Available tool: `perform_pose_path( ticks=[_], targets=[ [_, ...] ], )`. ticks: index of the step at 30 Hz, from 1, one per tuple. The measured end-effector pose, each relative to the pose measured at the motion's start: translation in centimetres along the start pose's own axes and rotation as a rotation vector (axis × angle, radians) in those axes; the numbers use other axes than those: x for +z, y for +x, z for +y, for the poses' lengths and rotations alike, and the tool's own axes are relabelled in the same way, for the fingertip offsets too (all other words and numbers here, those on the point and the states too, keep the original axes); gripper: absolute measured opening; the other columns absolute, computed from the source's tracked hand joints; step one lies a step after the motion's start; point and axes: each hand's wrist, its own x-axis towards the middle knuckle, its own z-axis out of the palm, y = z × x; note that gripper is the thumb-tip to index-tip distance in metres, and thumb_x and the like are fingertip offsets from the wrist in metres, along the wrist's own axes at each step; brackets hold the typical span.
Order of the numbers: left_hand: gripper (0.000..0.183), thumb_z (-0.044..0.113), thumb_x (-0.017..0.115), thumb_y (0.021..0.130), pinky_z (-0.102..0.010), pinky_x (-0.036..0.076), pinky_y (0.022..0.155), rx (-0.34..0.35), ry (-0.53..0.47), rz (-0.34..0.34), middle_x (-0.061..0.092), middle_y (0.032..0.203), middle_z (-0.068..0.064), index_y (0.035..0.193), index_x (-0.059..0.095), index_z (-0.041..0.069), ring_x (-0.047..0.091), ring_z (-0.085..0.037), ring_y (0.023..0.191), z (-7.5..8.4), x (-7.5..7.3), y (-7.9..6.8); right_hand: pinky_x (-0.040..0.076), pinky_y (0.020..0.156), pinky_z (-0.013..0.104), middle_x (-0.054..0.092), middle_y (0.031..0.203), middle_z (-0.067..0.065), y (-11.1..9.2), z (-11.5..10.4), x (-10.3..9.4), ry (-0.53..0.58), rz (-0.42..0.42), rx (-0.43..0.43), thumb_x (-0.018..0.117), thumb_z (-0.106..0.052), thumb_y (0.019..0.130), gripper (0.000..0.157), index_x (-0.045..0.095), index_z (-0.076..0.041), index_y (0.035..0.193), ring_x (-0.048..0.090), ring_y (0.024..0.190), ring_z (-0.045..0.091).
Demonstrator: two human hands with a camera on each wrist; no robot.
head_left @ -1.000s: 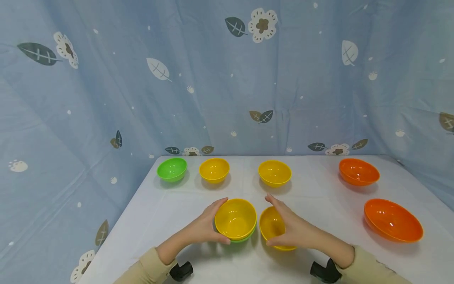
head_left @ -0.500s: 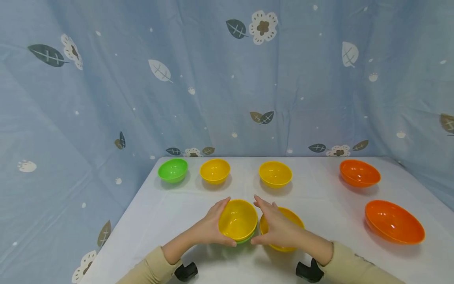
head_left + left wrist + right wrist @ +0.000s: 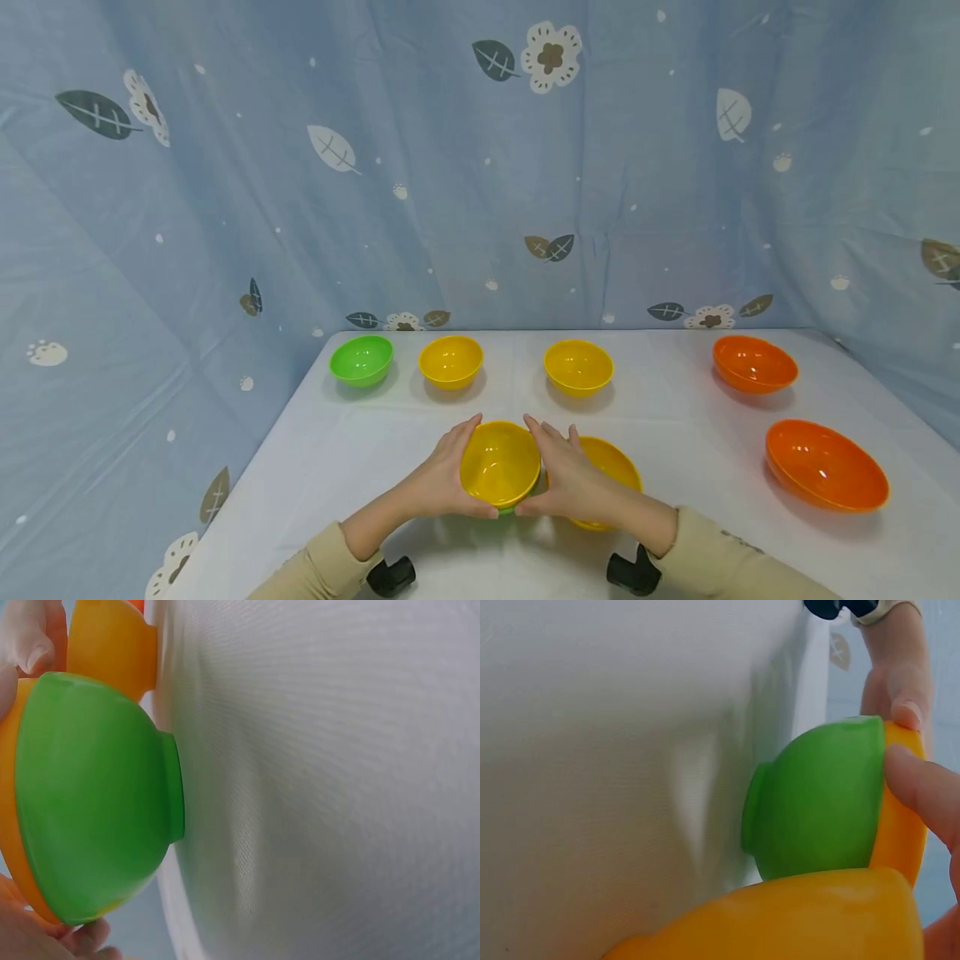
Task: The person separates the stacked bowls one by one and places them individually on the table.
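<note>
A yellow bowl (image 3: 501, 462) sits nested inside a green bowl (image 3: 94, 795) near the front middle of the white table. My left hand (image 3: 446, 479) grips its left side, thumb at the near rim and fingers at the far rim. From the right, my right hand (image 3: 562, 479) holds the same yellow bowl, its thumb (image 3: 911, 776) on the outer wall just above the green rim. The green bowl's foot is down by the cloth in the left wrist view. A second yellow bowl (image 3: 611, 467) stands just right, partly hidden beneath my right hand and forearm.
Along the back stand a green bowl (image 3: 362, 361), a yellow bowl (image 3: 451, 362), another yellow bowl (image 3: 578, 367) and an orange bowl (image 3: 753, 364). A larger-looking orange bowl (image 3: 825, 465) is at the right. A blue patterned curtain (image 3: 420, 167) hangs behind the table.
My right hand has moved left, from the second yellow bowl over to the right side of the nested yellow bowl. My left hand has stayed around the nested bowls with little shift.
</note>
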Motion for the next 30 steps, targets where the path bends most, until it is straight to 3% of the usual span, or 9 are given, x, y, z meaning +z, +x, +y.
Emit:
perform_pose_path(
  ticks=[15,22,30],
  targets=[
    [0.116,0.047,0.080,0.058,-0.053,0.039,0.094,-0.008,0.015,0.040,0.023,0.147,-0.012,0.146,0.015,0.009,0.032,-0.029,0.126,0.5,-0.3,0.1,0.002,0.105,0.064,0.032,0.144,0.021,0.2,-0.4,0.1,-0.027,0.034,0.024,0.084,-0.034,0.062,0.109,0.020,0.003,0.142,0.025,0.132,0.042],
    [0.116,0.043,0.081,0.059,-0.053,0.037,0.095,0.000,-0.011,0.071,0.025,0.147,-0.012,0.146,0.014,0.006,0.033,-0.029,0.126,1.1,-1.4,0.2,0.002,0.106,0.062,0.026,0.145,0.024,0.3,-0.4,0.0,-0.008,0.019,0.048,0.083,-0.034,0.062,0.112,0.016,0.006,0.142,0.023,0.134,0.040],
    [0.118,0.034,0.083,0.058,-0.056,0.036,0.096,-0.062,-0.053,0.145,0.024,0.147,-0.016,0.146,0.011,0.007,0.036,-0.033,0.125,1.2,-3.2,-0.1,0.003,0.105,0.064,0.043,0.133,0.019,0.4,-0.3,0.1,0.006,0.042,0.027,0.084,-0.031,0.062,0.108,0.021,0.008,0.140,0.026,0.132,0.040]
  ],
)
